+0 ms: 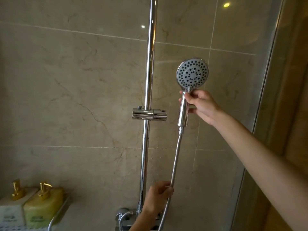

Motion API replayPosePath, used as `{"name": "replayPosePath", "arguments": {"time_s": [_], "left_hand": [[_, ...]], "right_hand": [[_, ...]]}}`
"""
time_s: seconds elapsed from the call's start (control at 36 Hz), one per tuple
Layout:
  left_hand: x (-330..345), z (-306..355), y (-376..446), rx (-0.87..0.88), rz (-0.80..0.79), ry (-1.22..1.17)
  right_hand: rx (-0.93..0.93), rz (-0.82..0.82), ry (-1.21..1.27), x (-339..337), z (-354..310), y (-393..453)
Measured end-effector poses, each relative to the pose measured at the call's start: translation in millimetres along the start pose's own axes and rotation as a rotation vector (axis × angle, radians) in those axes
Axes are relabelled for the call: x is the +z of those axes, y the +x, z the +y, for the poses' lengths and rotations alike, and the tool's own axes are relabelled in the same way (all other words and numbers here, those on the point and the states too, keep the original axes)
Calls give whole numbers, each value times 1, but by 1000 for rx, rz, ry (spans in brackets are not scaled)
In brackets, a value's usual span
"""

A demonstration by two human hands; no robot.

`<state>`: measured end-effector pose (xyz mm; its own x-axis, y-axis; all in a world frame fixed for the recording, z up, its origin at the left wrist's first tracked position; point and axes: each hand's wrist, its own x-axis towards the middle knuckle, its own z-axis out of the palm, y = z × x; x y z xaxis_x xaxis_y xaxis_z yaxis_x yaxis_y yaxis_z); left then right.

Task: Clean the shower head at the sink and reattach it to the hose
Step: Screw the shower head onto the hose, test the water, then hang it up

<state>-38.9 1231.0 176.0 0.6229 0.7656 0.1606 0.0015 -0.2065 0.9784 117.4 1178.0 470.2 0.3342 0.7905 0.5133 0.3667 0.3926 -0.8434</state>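
Note:
A chrome shower head [192,73] with a round grey spray face is held upright to the right of the riser rail. My right hand [200,105] grips its chrome handle just below the face. The metal hose [175,162] is joined to the bottom of the handle and hangs down in a curve. Lower down, my left hand [158,195] holds the hose between its fingers, near the mixer valve [123,214].
A chrome riser rail [149,80] runs up the marble tile wall, with an empty holder bracket [149,114] on it. Two dispenser bottles [41,205] with gold pumps stand on a wire shelf at lower left. A glass panel [260,114] borders the right side.

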Motion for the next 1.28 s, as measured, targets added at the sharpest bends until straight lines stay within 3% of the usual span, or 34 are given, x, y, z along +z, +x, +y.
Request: {"name": "replayPosePath", "arguments": {"time_s": [0.28, 0.58, 1.28], "left_hand": [[-3, 22, 0, 55, 200, 59], [-21, 31, 4, 105, 294, 24], [-24, 34, 12, 58, 325, -12]], "right_hand": [[-52, 0, 66, 22, -27, 26], [-115, -35, 27, 45, -44, 37], [-137, -40, 55, 56, -45, 47]]}}
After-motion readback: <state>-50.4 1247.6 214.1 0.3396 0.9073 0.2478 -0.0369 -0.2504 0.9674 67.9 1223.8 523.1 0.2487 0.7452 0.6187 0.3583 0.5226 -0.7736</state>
